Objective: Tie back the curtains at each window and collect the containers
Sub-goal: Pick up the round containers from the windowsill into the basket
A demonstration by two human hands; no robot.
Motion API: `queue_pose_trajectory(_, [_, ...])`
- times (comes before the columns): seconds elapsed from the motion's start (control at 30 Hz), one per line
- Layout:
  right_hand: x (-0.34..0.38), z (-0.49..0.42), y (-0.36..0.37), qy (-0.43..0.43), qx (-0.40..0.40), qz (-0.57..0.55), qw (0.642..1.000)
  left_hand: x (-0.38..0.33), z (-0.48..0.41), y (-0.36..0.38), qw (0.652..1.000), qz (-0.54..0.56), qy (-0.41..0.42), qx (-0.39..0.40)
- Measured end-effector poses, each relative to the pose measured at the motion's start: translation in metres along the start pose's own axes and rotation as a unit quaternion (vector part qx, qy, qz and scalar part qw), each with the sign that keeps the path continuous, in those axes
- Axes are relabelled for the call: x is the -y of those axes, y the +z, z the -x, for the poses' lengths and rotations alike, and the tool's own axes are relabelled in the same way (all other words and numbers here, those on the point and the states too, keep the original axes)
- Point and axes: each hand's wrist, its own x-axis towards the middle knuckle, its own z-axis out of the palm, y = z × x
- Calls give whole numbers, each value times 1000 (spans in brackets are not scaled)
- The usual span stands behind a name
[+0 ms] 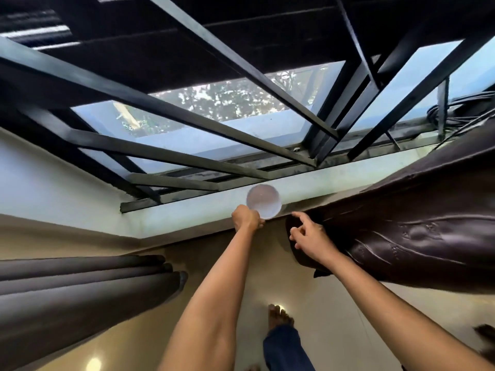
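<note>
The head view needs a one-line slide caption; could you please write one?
At the window sill, the left hand grips a translucent container; the right hand is open beside the brown curtain.

The bowl [263, 201] is translucent milky white. The right curtain [428, 236] is dark brown, embossed with wavy lines and small flower-like clusters. The left curtain [80, 295] is plain grey-brown. The bars [160, 91] are black, the sill [334, 179] pale greenish white, the floor [160, 330] glossy beige, the trouser leg [284, 346] dark blue.
</note>
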Motion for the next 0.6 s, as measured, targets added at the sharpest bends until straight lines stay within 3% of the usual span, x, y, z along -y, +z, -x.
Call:
queue_pose_trajectory(0.33, [22, 103, 31, 27, -14, -5, 1000, 66, 128, -82, 990, -113, 70, 42])
queue_pose_trajectory(0.6, [23, 202, 20, 74, -91, -25, 993, 81, 232, -99, 986, -109, 91, 90])
